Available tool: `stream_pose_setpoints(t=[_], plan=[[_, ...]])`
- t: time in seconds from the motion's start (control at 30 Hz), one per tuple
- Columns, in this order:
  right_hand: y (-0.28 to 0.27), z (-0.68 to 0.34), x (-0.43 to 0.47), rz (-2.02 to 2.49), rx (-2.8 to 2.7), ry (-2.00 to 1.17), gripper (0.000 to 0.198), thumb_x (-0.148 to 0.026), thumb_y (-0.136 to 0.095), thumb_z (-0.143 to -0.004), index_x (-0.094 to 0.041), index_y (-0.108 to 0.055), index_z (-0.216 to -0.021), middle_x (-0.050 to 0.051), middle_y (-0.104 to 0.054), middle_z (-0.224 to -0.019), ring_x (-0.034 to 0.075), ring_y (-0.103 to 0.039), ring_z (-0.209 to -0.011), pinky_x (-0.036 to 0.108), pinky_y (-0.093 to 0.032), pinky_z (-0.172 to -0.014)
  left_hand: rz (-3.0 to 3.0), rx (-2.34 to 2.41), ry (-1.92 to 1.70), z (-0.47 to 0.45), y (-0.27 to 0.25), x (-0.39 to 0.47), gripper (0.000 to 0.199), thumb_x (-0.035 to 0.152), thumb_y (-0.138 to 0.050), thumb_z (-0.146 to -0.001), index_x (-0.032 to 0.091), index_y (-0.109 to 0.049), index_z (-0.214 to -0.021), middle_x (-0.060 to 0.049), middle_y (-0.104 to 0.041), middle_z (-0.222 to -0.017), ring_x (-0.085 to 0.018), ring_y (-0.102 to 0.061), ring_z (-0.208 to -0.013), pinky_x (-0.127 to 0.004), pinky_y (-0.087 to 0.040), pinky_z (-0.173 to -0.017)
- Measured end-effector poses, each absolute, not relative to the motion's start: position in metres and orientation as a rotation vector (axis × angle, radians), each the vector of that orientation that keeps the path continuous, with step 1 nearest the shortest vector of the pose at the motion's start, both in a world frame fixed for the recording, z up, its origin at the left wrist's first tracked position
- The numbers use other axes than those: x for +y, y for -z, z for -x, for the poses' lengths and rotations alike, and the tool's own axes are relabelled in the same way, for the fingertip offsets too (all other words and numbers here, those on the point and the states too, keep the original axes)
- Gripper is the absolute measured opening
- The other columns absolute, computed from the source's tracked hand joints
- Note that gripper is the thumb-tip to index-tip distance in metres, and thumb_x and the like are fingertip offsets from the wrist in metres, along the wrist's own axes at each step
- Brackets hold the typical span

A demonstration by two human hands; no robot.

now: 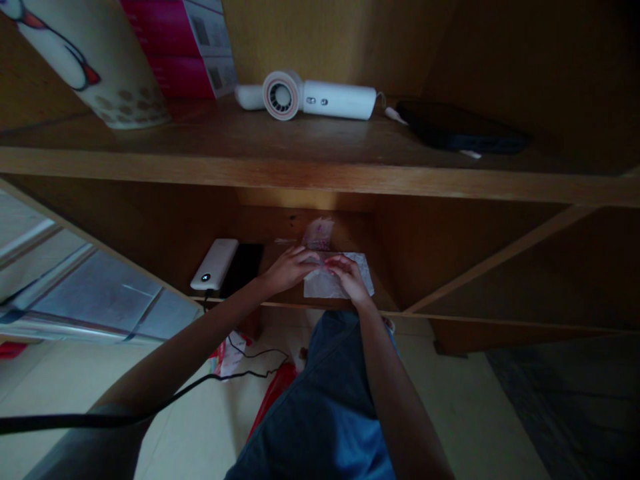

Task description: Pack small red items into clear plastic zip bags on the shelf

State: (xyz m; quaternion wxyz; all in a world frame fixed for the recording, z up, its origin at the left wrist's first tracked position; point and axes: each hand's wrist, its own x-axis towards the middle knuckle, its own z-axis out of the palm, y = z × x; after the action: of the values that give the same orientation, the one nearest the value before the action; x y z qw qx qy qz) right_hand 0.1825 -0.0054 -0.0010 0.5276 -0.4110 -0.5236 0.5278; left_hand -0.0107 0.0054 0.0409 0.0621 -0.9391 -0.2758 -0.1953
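On the lower shelf lies a whitish, crinkled sheet (323,288). My left hand (291,270) reaches over its left side, thumb and fingertips drawn together. From the right, my right hand (350,275) is above the same sheet with its fingers bent into a pinch. The two sets of fingertips almost meet; whatever small thing is between them is too small and dim to make out. Just behind the hands rests a small clear plastic bag (319,232) with pinkish contents.
A white power bank (215,264) and a dark flat object (243,268) lie at the left, and a black cable (210,377) hangs below. The upper shelf holds a bubble-tea cup (120,73), pink boxes (175,40), a white handheld fan (335,99) and a black phone (460,127).
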Motion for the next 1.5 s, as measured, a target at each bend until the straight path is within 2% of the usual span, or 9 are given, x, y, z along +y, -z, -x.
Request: stream_pose_setpoints(t=[0.1, 0.27, 0.4, 0.5, 0.77, 0.97, 1.23, 1.33, 1.5], plan=[[0.001, -0.182, -0.006, 0.971, -1.233, -1.260, 0.008, -0.024, -0.061, -0.067, -0.021, -0.062, -0.075, -0.001, -0.063, -0.075, 0.012, -0.055, -0.067, 0.025, -0.044, -0.065, 2.881, -0.838, 0.628, 0.010, -0.039, 0.005, 0.024, 0.020, -0.046, -0.087, 0.028, -0.062, -0.104, -0.002, -0.059, -0.107, -0.017, -0.049, -0.099, -0.032, -0.039, -0.087], [0.001, -0.184, -0.007, 0.950, -1.244, -1.305, 0.016, -0.022, -0.064, -0.064, -0.022, -0.066, -0.080, 0.000, -0.066, -0.082, 0.014, -0.059, -0.077, 0.028, -0.046, -0.076, 2.904, -1.035, 0.755, 0.005, -0.041, -0.001, 0.028, 0.022, -0.048, -0.084, 0.026, -0.057, -0.111, -0.003, -0.057, -0.111, -0.019, -0.050, -0.105, -0.037, -0.036, -0.096], [0.002, -0.186, -0.008, 0.981, -1.300, -1.285, 0.020, -0.024, -0.064, -0.064, -0.024, -0.068, -0.084, 0.001, -0.068, -0.089, 0.016, -0.060, -0.083, 0.032, -0.045, -0.081, 2.868, -1.339, 0.832, -0.002, -0.044, -0.003, 0.070, 0.045, -0.060, -0.074, 0.020, -0.033, -0.134, -0.011, -0.046, -0.128, -0.027, -0.041, -0.119, -0.045, -0.032, -0.100], [0.003, -0.188, -0.009, 0.978, -1.316, -1.282, 0.022, -0.024, -0.061, -0.067, -0.025, -0.069, -0.087, 0.001, -0.069, -0.093, 0.017, -0.060, -0.085, 0.032, -0.046, -0.081, 2.885, -1.439, 0.729, -0.007, -0.040, 0.000, 0.090, 0.060, -0.062, -0.065, 0.018, -0.026, -0.137, -0.014, -0.045, -0.129, -0.032, -0.039, -0.120, -0.049, -0.032, -0.099], [0.006, -0.189, -0.005, 1.067, -1.350, -1.193, 0.017, -0.031, -0.067, -0.066, -0.024, -0.070, -0.081, 0.002, -0.070, -0.086, 0.018, -0.062, -0.082, 0.034, -0.047, -0.081, 3.023, -1.326, 0.684, -0.008, -0.041, 0.009, 0.069, 0.041, -0.059, -0.074, 0.021, -0.031, -0.134, -0.010, -0.045, -0.133, -0.025, -0.044, -0.120, -0.040, -0.036, -0.099], [0.006, -0.191, -0.005, 1.053, -1.387, -1.134, 0.015, -0.026, -0.066, -0.066, -0.023, -0.070, -0.080, 0.002, -0.069, -0.084, 0.018, -0.062, -0.080, 0.034, -0.046, -0.081, 2.988, -1.265, 0.557, -0.007, -0.047, 0.014, 0.080, 0.064, -0.060, -0.065, 0.020, -0.041, -0.129, -0.012, -0.052, -0.126, -0.030, -0.047, -0.116, -0.045, -0.036, -0.097], [0.000, -0.190, -0.008, 1.090, -1.509, -1.080, 0.015, -0.019, -0.058, -0.070, -0.023, -0.070, -0.078, 0.001, -0.070, -0.085, 0.017, -0.062, -0.082, 0.034, -0.046, -0.080, 3.072, -1.289, 0.521, -0.013, -0.049, 0.023, 0.068, 0.069, -0.052, -0.068, 0.023, -0.051, -0.119, -0.007, -0.063, -0.110, -0.024, -0.059, -0.100, -0.035, -0.045, -0.082], [0.000, -0.190, -0.007, 1.108, -1.511, -1.059, 0.015, -0.020, -0.063, -0.067, -0.022, -0.070, -0.080, 0.003, -0.069, -0.086, 0.018, -0.062, -0.081, 0.033, -0.047, -0.078, 3.062, -1.298, 0.561, -0.014, -0.048, 0.025, 0.069, 0.068, -0.051, -0.070, 0.022, -0.048, -0.122, -0.008, -0.061, -0.115, -0.024, -0.057, -0.104, -0.037, -0.043, -0.086], [0.002, -0.189, -0.007, 1.127, -1.460, -1.076, 0.017, -0.027, -0.067, -0.066, -0.020, -0.069, -0.082, 0.005, -0.069, -0.086, 0.018, -0.063, -0.079, 0.034, -0.048, -0.077, 3.010, -1.235, 0.485, -0.017, -0.038, 0.027, 0.081, 0.070, -0.058, -0.061, 0.023, -0.044, -0.127, -0.010, -0.051, -0.128, -0.031, -0.044, -0.119, -0.049, -0.031, -0.098]])
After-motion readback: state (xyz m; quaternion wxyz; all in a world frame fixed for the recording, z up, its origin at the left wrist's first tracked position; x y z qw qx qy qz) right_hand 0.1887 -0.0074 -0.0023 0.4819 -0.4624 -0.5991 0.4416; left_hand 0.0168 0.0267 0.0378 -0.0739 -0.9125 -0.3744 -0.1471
